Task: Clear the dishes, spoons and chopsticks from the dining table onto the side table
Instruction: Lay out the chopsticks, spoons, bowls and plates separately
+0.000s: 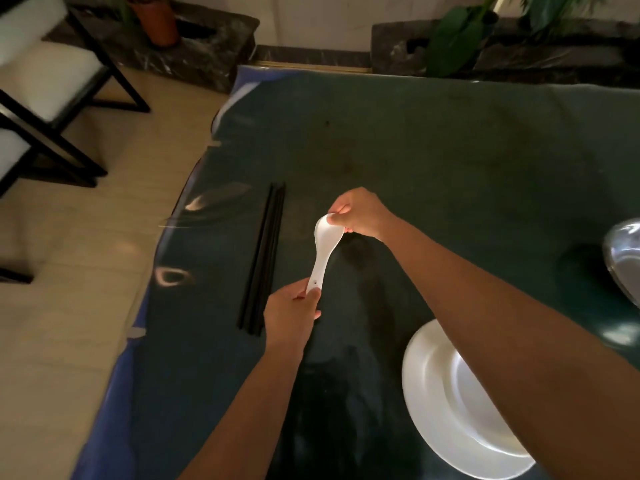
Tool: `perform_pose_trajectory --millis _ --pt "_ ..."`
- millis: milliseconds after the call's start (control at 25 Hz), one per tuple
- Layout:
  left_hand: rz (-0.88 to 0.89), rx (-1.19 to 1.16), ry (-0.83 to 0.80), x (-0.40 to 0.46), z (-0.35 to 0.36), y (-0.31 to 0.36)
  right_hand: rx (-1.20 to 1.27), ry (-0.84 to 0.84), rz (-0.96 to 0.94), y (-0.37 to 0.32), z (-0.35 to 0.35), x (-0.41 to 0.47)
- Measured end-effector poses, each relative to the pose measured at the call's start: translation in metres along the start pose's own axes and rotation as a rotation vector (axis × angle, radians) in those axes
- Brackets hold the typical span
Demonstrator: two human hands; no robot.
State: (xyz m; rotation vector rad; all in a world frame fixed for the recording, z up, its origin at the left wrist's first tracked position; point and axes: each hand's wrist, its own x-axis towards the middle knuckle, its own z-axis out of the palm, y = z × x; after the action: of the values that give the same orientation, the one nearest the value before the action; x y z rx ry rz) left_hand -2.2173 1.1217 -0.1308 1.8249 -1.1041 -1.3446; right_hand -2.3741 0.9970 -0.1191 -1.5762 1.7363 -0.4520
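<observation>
- The black chopsticks (263, 258) lie on the left of the dark table (433, 140).
- The left hand (292, 315) pinches the near end of a white spoon (323, 252).
- The right hand (360, 213) pinches its far end.
- 1 white plate (446, 414) sits near, on the right.

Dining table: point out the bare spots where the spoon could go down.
Free: the far half of the table, beyond both hands, and the strip between chopsticks and white plate. Crowded: the right edge, with the plate and a glass dish.
</observation>
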Motion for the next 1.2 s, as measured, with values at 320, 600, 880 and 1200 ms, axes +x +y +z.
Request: perform_pose_trajectory --millis 320,600,880,1200 --pt "0.122 0.24 0.066 0.014 0.01 -0.007 -0.041 0.02 -0.007 0.001 0.013 0.02" --pt "0.172 0.263 0.117 -0.005 0.009 -0.003 0.041 0.038 0.041 0.006 -0.003 0.001" --pt "0.158 0.065 -0.117 -0.068 0.025 0.018 -0.069 0.263 0.184 0.053 -0.08 -0.149" --pt "0.108 0.308 -0.58 -0.105 0.079 0.019 0.015 0.175 0.442 0.114 -0.06 -0.28"
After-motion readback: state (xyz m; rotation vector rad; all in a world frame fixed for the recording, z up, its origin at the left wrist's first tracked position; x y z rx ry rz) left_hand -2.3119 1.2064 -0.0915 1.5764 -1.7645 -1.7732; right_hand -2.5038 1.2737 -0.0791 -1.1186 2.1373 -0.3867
